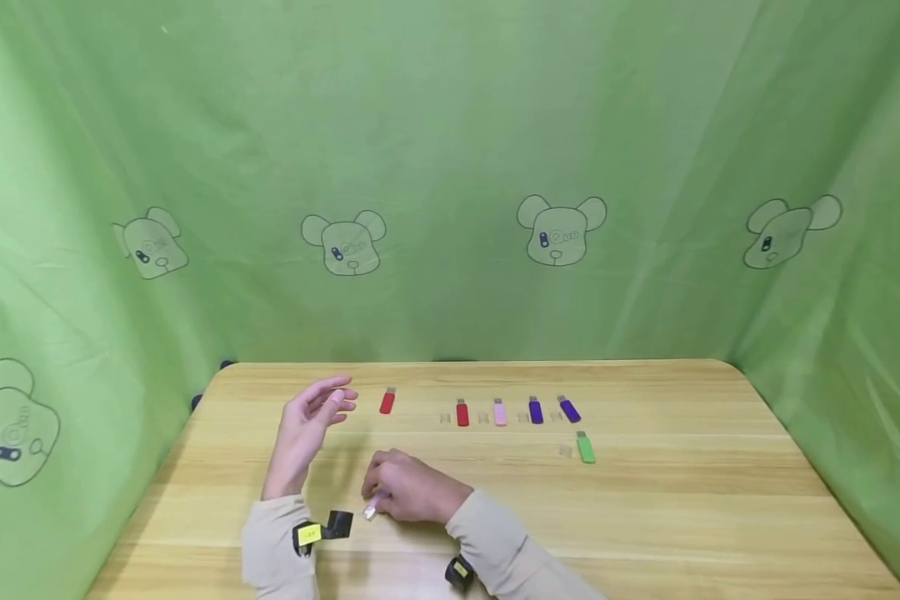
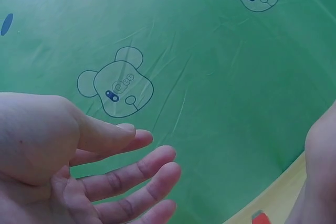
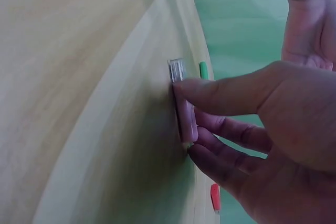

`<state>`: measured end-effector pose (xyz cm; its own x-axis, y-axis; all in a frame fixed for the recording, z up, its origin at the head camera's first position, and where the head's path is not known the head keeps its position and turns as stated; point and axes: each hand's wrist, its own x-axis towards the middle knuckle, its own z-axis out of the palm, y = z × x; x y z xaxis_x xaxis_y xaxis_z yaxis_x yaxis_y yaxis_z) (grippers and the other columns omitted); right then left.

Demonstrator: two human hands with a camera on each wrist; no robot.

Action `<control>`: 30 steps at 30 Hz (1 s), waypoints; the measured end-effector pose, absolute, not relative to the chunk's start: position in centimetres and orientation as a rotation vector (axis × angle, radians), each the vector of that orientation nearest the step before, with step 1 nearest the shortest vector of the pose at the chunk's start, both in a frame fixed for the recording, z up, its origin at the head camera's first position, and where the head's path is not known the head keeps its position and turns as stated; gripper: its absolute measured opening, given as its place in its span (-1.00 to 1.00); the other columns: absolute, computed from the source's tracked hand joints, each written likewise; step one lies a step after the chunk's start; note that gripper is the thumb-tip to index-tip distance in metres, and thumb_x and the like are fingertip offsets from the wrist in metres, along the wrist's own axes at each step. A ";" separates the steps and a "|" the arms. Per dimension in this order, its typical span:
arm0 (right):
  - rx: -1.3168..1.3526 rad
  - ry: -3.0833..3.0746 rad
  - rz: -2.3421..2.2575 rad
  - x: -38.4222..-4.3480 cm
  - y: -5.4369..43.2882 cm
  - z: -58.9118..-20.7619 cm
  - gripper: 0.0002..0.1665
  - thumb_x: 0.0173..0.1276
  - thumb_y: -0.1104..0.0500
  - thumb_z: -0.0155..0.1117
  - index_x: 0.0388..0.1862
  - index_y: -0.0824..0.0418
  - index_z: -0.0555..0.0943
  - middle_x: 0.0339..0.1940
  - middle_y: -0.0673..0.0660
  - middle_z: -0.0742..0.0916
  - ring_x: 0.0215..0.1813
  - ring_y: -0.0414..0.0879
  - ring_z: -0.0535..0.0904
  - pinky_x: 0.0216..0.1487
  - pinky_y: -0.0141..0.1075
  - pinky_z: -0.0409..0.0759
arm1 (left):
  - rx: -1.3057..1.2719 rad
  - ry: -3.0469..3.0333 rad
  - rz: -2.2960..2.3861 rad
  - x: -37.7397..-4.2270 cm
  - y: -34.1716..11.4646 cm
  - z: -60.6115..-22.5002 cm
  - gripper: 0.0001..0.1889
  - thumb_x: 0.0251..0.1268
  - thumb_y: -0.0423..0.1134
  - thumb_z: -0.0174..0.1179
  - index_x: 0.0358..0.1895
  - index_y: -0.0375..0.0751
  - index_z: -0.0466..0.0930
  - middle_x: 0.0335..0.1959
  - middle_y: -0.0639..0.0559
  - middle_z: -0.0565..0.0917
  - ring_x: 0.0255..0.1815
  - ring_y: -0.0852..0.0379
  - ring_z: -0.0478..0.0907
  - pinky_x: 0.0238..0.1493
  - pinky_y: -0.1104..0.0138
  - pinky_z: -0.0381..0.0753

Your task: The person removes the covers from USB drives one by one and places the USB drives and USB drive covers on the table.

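Observation:
My right hand [image 1: 416, 487] is low over the wooden table and pinches a pale pink USB stick [image 3: 186, 114] between thumb and fingers. The stick's silvery plug end [image 1: 371, 512] sticks out; whether a clear cap covers it I cannot tell. Raised above the table to the left, my left hand [image 1: 303, 429] holds nothing, its fingers loosely bent and spread in the left wrist view. A red USB stick [image 1: 387, 401] lies just beyond its fingertips. In the right wrist view a green object [image 3: 203, 70] shows past the thumb, partly hidden.
Along the table's far side lie uncapped USB sticks: red [image 1: 462, 413], pink [image 1: 500, 412], two purple [image 1: 536, 411]. A green one [image 1: 586, 447] lies nearer. Small clear caps [image 1: 483, 417] lie beside them. A green curtain [image 1: 450, 250] stands behind the table [image 1: 682, 508].

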<state>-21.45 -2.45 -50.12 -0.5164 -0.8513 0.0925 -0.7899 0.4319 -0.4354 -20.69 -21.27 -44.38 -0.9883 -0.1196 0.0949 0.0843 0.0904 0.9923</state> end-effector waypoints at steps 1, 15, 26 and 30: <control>-1.469 2.546 -0.642 -21.4 -2.5 -50.1 -0.89 0.30 0.25 0.50 -0.20 0.10 0.82 -0.20 -0.09 0.70 -0.16 -0.33 0.54 -0.03 -0.57 0.51 | 0.040 -2.201 -2.021 -20.7 -21.3 -44.4 -0.66 0.60 -0.31 0.10 0.29 -0.38 0.53 0.08 -0.34 0.68 0.03 -0.07 0.68 0.09 0.25 0.69; -1.276 2.553 -0.874 -20.6 -0.1 -49.5 -0.90 0.37 0.28 0.43 -0.18 0.12 0.78 -0.30 -0.11 0.70 -0.27 -0.38 0.54 -0.15 -0.56 0.57 | 0.030 -2.222 -2.045 -20.8 -20.7 -44.5 -0.66 0.56 -0.34 0.13 0.28 -0.40 0.54 0.07 -0.32 0.69 0.04 -0.10 0.68 0.15 0.14 0.68; -1.086 2.529 -1.265 -21.1 4.6 -47.2 -0.79 0.34 0.34 0.43 -0.05 0.26 0.78 -0.21 0.04 0.79 -0.22 -0.28 0.67 -0.13 -0.47 0.69 | -0.084 -2.285 -2.049 -21.2 -18.6 -44.6 -0.71 0.55 -0.37 0.14 0.19 -0.44 0.59 0.00 -0.34 0.71 0.02 -0.24 0.66 0.09 0.16 0.71; -0.966 2.547 -1.366 -21.4 6.4 -46.9 -0.83 0.32 0.27 0.47 -0.10 0.19 0.79 -0.21 0.02 0.80 -0.24 -0.27 0.68 -0.15 -0.42 0.71 | -0.155 -2.331 -2.046 -21.6 -17.4 -44.8 -0.72 0.53 -0.38 0.16 0.17 -0.45 0.61 -0.01 -0.36 0.71 0.01 -0.26 0.67 0.13 0.03 0.69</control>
